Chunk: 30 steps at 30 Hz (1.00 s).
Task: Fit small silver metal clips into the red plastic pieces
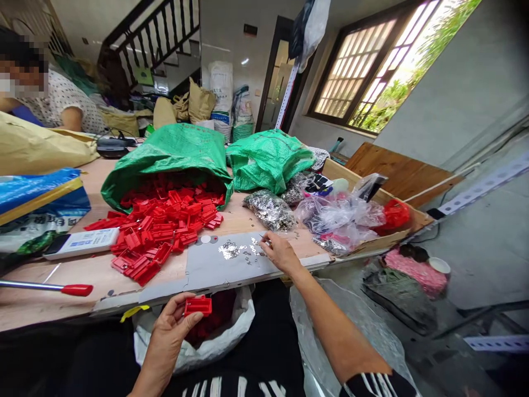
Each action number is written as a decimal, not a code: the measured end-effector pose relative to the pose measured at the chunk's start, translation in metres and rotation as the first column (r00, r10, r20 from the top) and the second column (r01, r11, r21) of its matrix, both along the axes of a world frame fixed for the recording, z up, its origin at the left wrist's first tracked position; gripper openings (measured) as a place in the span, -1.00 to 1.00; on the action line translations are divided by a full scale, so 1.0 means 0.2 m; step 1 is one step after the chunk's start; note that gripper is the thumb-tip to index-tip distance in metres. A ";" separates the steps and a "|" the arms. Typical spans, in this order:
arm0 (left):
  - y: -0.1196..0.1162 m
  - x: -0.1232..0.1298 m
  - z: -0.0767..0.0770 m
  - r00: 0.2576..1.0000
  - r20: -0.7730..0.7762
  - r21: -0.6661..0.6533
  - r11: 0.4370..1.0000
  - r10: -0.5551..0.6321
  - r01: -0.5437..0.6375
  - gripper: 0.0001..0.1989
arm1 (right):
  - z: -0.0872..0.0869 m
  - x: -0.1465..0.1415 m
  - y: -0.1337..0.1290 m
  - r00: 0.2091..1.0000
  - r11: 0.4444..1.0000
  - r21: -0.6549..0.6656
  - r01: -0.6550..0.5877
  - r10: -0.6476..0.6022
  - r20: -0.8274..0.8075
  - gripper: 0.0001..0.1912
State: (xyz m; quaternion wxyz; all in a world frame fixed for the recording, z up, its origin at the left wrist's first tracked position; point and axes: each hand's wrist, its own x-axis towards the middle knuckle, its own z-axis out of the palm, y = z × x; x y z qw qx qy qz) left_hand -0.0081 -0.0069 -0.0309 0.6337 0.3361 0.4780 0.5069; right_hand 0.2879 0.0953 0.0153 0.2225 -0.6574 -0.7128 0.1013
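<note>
Between the thumb and fingers of my left hand [171, 325] is a small red plastic housing [198, 306], held above an open white sack [239, 342] with more red inside. My right hand [281, 252] reaches over a grey mat [206, 267], its thumb and forefinger pinched together near small shiny metal pieces [230, 249]. Whatever sits in that pinch is too small to name. A heap of red plastic parts [165, 218] spills from a green woven sack [177, 146] onto the table.
A second green sack [270, 157] and a clear bag of metal pieces [270, 210] lie behind the mat. At right stands a cardboard tray [380, 245] of plastic bags. A red-handled lever [76, 289] and white box [82, 242] are left. Another person [70, 105] sits far left.
</note>
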 end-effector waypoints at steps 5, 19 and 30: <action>0.02 0.01 0.03 0.996 -0.093 0.131 0.991 0.007 0.005 -0.59 | -0.01 -0.11 -0.06 0.949 0.990 0.007 -0.137 0.134 -0.286 -0.85; 0.00 -0.01 0.02 0.813 -0.545 0.474 0.875 0.204 0.098 -0.69 | 0.03 -0.60 -0.37 0.809 0.954 -0.009 -0.299 0.248 -0.533 -0.90; 0.00 -0.02 0.07 0.656 -0.626 0.665 0.727 0.421 0.169 -0.69 | -0.02 -0.66 -0.41 0.858 0.929 0.154 -0.335 0.369 -0.357 -0.94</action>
